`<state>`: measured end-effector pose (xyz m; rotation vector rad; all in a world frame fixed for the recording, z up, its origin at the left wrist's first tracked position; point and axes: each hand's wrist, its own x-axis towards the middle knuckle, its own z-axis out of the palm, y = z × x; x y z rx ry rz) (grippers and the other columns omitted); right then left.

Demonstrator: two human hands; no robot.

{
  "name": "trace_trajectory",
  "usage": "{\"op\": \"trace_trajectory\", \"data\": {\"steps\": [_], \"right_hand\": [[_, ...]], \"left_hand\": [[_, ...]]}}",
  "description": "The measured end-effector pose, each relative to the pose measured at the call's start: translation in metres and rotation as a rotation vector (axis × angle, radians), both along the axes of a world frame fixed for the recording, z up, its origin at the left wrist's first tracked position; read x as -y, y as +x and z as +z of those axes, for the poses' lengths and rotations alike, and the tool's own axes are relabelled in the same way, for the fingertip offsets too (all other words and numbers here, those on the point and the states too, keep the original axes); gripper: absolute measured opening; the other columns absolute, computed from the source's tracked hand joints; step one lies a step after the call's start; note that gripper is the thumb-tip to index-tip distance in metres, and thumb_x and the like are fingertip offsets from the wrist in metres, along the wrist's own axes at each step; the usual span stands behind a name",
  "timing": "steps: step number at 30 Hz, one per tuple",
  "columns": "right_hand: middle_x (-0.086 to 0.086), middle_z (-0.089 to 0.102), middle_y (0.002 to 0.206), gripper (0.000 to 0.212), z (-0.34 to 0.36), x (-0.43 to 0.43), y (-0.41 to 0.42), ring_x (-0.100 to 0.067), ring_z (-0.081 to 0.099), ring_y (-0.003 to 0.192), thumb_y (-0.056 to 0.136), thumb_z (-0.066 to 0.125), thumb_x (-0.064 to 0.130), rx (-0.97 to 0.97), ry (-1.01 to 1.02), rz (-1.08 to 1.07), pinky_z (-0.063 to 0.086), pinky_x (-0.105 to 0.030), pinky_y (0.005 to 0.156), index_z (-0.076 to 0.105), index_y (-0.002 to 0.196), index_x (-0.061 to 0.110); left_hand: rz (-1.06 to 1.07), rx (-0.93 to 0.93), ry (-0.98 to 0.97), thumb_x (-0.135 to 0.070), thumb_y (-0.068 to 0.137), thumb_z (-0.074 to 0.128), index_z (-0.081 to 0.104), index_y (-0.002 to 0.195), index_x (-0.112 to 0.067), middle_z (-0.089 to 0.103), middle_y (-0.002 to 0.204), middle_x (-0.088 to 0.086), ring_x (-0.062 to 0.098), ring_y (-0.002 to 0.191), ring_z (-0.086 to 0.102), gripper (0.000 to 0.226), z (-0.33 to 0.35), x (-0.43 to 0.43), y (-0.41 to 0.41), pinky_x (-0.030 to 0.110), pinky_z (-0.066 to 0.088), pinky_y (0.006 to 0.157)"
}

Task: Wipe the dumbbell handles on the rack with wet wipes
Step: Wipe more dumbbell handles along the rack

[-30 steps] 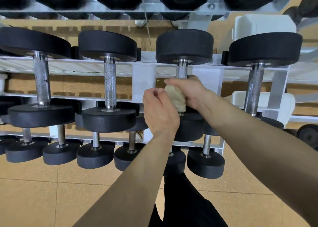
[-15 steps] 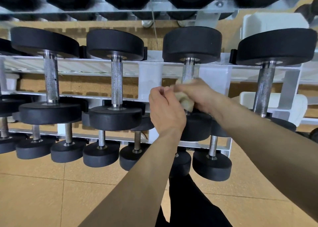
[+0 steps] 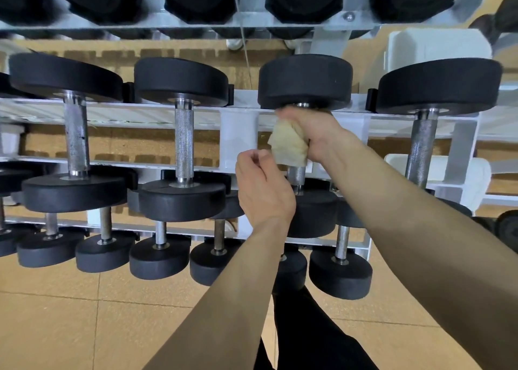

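Tan square floor tiles (image 3: 56,327) lie beneath a white painted metal rack (image 3: 238,128) carrying rows of dumbbells (image 3: 179,198) with matte black round heads and knurled steel handles. At centre right of the frame, the right hand (image 3: 311,134) wraps a crumpled pale yellow wet wipe (image 3: 287,145) around the upper part of the third dumbbell's handle (image 3: 296,173), just under its top head. The left hand (image 3: 263,190), fingers curled, sits just beside the wipe's lower left edge; whether it pinches the wipe cannot be told.

4 middle-tier dumbbells (image 3: 76,137) (image 3: 184,142) (image 3: 305,81) (image 3: 421,151) (others partly hidden), 1 wipe (image 3: 288,148), 2 hands (image 3: 263,193) (image 3: 311,134).
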<state>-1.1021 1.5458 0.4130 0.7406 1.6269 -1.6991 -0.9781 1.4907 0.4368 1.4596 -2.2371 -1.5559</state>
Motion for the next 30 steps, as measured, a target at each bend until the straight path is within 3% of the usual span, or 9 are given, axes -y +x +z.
{"op": "trace_trajectory", "data": {"steps": [3,6,11,15,19,21,26,28,30], "right_hand": [[0.001,0.071,0.072,0.018,0.000,-0.002,0.015,-0.019,0.069,0.072,0.075,0.087,0.017,-0.040,0.031,0.075,0.059,-0.032,0.070,0.072,0.084,0.016],[-0.001,0.066,0.062,0.020,0.003,-0.020,0.045,-0.013,0.064,0.059,0.078,0.085,0.017,-0.008,0.072,0.428,0.052,-0.023,0.054,0.066,0.073,0.014],[-0.004,0.063,0.065,0.022,-0.001,-0.026,0.056,-0.016,0.057,0.064,0.071,0.086,0.023,-0.013,0.213,0.647,0.047,-0.030,0.066,0.066,0.068,0.015],[0.000,0.059,0.065,0.024,0.016,-0.028,0.060,-0.015,0.056,0.066,0.071,0.086,0.021,-0.081,0.407,0.724,0.046,-0.027,0.062,0.063,0.074,0.014],[-0.002,0.064,0.068,0.027,0.028,-0.046,0.077,-0.011,0.057,0.064,0.084,0.082,0.022,-0.156,0.473,0.419,0.044,-0.023,0.058,0.062,0.070,0.009],[-0.012,0.072,0.086,0.019,0.032,-0.058,0.085,-0.020,0.065,0.079,0.091,0.072,0.016,-0.187,0.518,0.179,0.050,-0.027,0.065,0.070,0.086,-0.003],[-0.007,0.073,0.093,0.003,0.075,-0.082,0.113,-0.022,0.071,0.085,0.095,0.066,0.011,-0.137,0.231,-0.166,0.058,-0.030,0.070,0.069,0.094,0.012],[-0.010,0.072,0.090,0.007,0.093,-0.089,0.127,-0.023,0.071,0.083,0.095,0.062,0.005,-0.120,0.062,-0.215,0.056,-0.031,0.068,0.068,0.099,0.005],[-0.014,0.070,0.093,0.016,0.105,-0.099,0.139,-0.025,0.069,0.085,0.094,0.056,-0.003,-0.123,-0.041,-0.219,0.057,-0.032,0.069,0.065,0.108,-0.004]], "left_hand": [[0.014,-0.008,-0.004,-0.036,0.105,0.037,0.054,0.104,-0.022,0.062,0.106,-0.002,0.020,0.096,0.057,0.022,0.000,0.000,-0.001,0.039,0.046,0.090],[0.010,0.000,-0.003,-0.036,0.106,0.037,0.053,0.104,-0.021,0.062,0.108,-0.001,0.019,0.096,0.056,0.022,0.002,0.000,0.000,0.034,0.042,0.087],[-0.011,-0.007,-0.023,-0.036,0.106,0.036,0.053,0.104,-0.022,0.062,0.107,-0.001,0.019,0.096,0.056,0.022,0.002,0.001,0.001,0.034,0.042,0.085],[-0.035,0.011,-0.038,-0.037,0.105,0.035,0.052,0.104,-0.022,0.061,0.107,-0.001,0.020,0.095,0.056,0.022,0.001,0.002,0.001,0.035,0.041,0.084],[-0.069,0.044,-0.039,-0.037,0.104,0.036,0.051,0.102,-0.023,0.061,0.110,0.000,0.025,0.098,0.057,0.021,0.000,0.004,0.001,0.033,0.036,0.080],[-0.148,0.057,-0.060,-0.035,0.103,0.039,0.051,0.103,-0.020,0.060,0.115,0.004,0.029,0.102,0.056,0.020,0.004,0.005,0.001,0.034,0.033,0.081],[-0.724,-0.078,-0.451,-0.023,0.097,0.051,0.062,0.114,-0.017,0.063,0.116,0.004,0.027,0.109,0.057,0.022,0.022,0.008,0.000,0.041,0.041,0.093],[-0.793,-0.194,-0.251,-0.024,0.100,0.051,0.066,0.113,-0.022,0.067,0.112,-0.004,0.018,0.106,0.059,0.019,0.041,-0.001,-0.006,0.033,0.045,0.092],[-0.732,-0.232,0.152,-0.025,0.101,0.057,0.067,0.114,-0.023,0.070,0.107,-0.008,0.010,0.100,0.064,0.017,0.063,-0.011,-0.010,0.022,0.047,0.086]]}}
